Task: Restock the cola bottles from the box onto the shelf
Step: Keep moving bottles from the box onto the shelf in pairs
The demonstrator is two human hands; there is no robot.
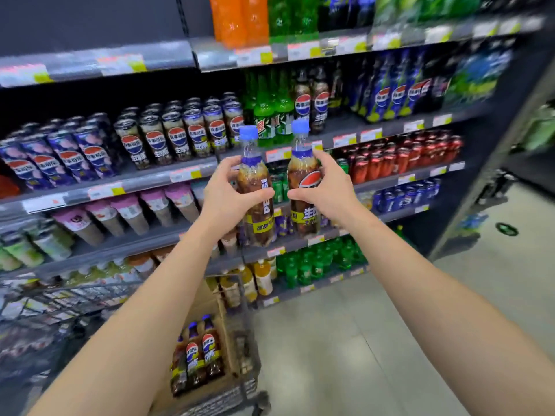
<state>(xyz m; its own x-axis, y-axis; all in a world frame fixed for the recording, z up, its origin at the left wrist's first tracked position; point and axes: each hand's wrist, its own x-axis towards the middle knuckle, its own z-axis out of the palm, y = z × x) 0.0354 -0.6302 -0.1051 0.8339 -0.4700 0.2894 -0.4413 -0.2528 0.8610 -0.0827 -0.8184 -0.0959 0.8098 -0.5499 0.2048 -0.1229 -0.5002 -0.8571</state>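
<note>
**Two cola bottles held at the waist, in front of the shelf**

Head view: the left hand (223, 195) is wrapped round one cola bottle (256, 202), the right hand (326, 184) round a second bottle (303, 187), both upright before the shelf (192, 172). Full bottles probably feel heavy, stiff and slick; mid-body suits best. More stand in the box (222, 382).

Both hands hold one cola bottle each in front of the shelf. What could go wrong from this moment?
1. The left hand and the right hand carry the left bottle and the right bottle close together; they might knock together.
2. The matching bottles on the shelf stand packed beside green bottles, so pushing two in at once could topple neighbours.
3. With both hands full, nothing steadies the box in the cart below.
</note>
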